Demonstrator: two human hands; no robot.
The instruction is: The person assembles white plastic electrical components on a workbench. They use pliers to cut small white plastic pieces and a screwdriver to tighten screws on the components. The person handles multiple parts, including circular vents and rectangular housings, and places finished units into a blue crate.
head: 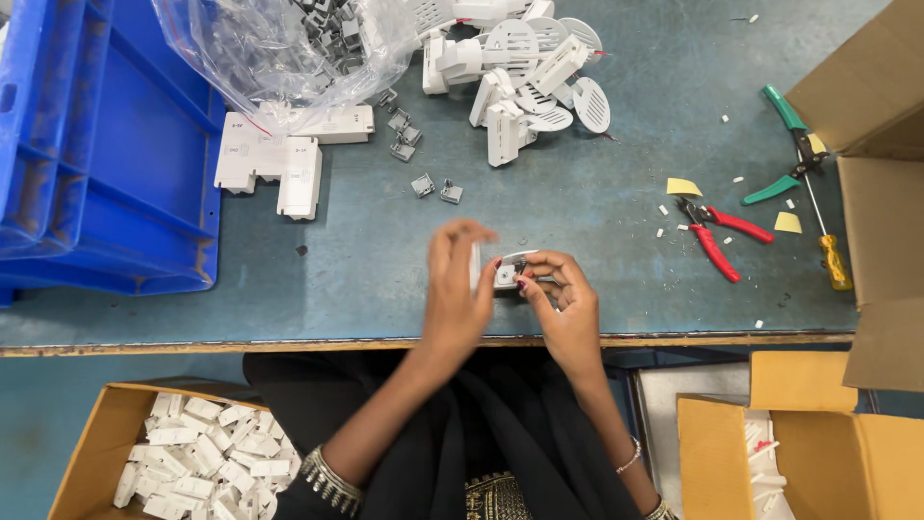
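Both my hands meet over the near edge of the blue-grey table (597, 212). My right hand (566, 303) grips a small white plastic part (508, 271) with a grey metal piece in it. My left hand (455, 284) presses a flat white piece against the left side of that part, its fingers blurred. Two small grey metal clips (436, 188) lie on the table just beyond my hands.
Blue crates (96, 144) stand at the left beside a clear bag of grey clips (289, 43). White plastic housings (525, 67) are piled at the back. Red pliers (717, 236), green cutters (784, 144) and a screwdriver (828, 241) lie right. Cardboard boxes (91, 443) sit below.
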